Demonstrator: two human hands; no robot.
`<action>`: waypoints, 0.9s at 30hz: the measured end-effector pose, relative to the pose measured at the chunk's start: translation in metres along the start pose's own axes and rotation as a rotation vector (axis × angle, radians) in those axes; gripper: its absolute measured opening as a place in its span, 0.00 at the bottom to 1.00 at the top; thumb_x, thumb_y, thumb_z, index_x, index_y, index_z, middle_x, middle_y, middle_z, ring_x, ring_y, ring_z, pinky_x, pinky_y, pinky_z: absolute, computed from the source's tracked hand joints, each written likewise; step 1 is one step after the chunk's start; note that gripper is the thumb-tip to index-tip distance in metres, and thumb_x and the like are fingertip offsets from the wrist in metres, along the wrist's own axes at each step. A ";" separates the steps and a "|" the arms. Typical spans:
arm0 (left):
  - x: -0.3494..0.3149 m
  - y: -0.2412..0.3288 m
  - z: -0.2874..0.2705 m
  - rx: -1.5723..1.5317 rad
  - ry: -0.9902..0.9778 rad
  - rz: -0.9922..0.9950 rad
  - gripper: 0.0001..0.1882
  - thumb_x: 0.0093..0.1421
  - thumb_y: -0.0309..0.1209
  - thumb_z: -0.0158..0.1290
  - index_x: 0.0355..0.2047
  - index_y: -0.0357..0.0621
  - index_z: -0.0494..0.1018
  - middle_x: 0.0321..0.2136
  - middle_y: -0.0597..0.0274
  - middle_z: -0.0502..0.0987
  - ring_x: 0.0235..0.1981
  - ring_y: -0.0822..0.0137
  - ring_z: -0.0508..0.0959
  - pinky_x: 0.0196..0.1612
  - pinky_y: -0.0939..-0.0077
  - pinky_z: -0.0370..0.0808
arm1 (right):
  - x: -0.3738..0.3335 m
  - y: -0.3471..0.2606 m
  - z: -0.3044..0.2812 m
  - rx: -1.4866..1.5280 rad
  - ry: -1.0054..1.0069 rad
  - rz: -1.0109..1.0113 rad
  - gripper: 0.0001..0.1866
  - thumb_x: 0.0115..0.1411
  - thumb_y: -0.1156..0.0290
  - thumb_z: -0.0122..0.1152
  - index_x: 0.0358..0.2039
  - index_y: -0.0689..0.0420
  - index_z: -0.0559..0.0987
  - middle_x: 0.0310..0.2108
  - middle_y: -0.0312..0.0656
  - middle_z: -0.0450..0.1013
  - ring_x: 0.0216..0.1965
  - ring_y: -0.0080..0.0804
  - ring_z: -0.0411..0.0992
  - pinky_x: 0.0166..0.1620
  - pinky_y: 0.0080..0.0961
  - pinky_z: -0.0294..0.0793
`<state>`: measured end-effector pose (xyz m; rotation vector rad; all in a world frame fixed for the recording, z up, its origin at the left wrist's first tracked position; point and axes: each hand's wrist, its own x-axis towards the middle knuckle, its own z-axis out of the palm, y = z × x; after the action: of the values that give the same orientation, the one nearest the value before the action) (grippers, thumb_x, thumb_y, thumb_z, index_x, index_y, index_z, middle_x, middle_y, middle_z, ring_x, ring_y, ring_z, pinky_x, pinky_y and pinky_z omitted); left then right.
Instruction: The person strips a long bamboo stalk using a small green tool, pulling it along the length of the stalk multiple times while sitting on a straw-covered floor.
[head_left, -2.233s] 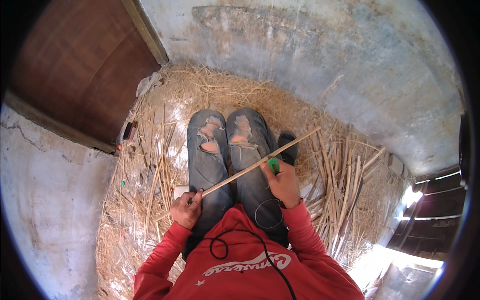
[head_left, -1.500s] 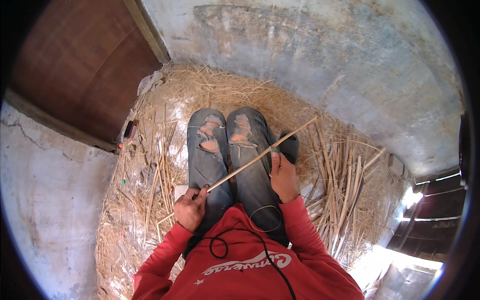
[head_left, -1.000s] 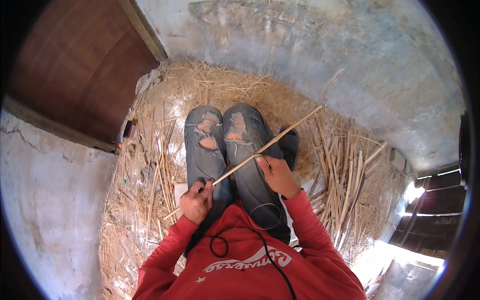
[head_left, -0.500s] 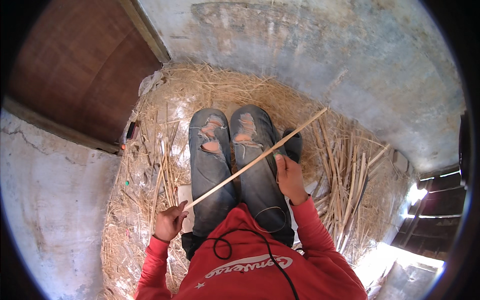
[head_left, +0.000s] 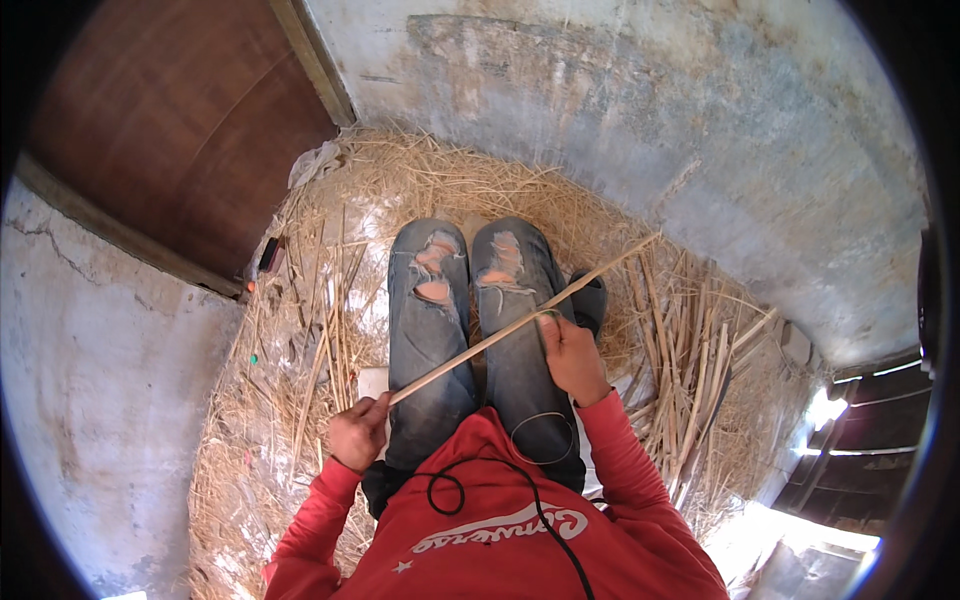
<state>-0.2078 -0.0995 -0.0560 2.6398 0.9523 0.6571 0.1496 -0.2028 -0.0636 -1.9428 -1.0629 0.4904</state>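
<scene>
A long, thin, pale stick (head_left: 468, 354) slants across my thighs, its far end up to the right. My left hand (head_left: 360, 432) is closed on its near end, beside my left thigh. Over my right thigh, my right hand (head_left: 575, 362) pinches the stick near its middle, thumb along its underside. Something small and greenish shows at that thumb tip, too small to name. A thin wire-like loop (head_left: 543, 438) rests on my lap below the right hand.
Loose straw (head_left: 440, 165) covers the floor. A heap of similar sticks (head_left: 690, 365) lies to my right, with more stalks (head_left: 325, 350) on the left. Plastered walls (head_left: 620, 90) and a brown panel (head_left: 180, 130) enclose the space. A black object (head_left: 270, 254) lies near the panel.
My left hand has shifted slightly right and wraps further over the stick's near end. The right hand has dipped a little, and the stick's far end sits slightly lower.
</scene>
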 end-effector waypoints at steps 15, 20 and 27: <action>0.103 0.099 0.088 -0.410 -0.004 -0.129 0.10 0.64 0.27 0.58 0.44 0.35 0.81 0.26 0.46 0.80 0.25 0.51 0.82 0.30 0.62 0.76 | 0.002 -0.007 -0.008 0.057 -0.213 -0.034 0.28 0.73 0.52 0.51 0.28 0.67 0.76 0.22 0.63 0.70 0.27 0.66 0.71 0.31 0.46 0.69; 0.119 0.106 0.071 -0.615 -0.200 -0.298 0.11 0.67 0.29 0.57 0.43 0.33 0.81 0.22 0.54 0.80 0.24 0.67 0.80 0.31 0.71 0.75 | 0.005 -0.006 -0.036 0.133 -0.452 -0.097 0.26 0.73 0.53 0.52 0.28 0.65 0.77 0.18 0.54 0.69 0.20 0.50 0.69 0.28 0.39 0.67; 0.112 0.130 0.080 -1.025 0.124 -0.295 0.14 0.71 0.26 0.50 0.54 0.33 0.76 0.32 0.57 0.81 0.35 0.67 0.80 0.42 0.74 0.75 | -0.002 -0.047 -0.038 0.343 -0.042 -0.093 0.14 0.67 0.62 0.64 0.36 0.63 0.81 0.17 0.34 0.65 0.21 0.21 0.62 0.26 0.24 0.64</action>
<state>-0.0217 -0.1309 -0.0389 1.5462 0.7209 0.9160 0.1507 -0.2095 -0.0033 -1.5810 -1.0167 0.6201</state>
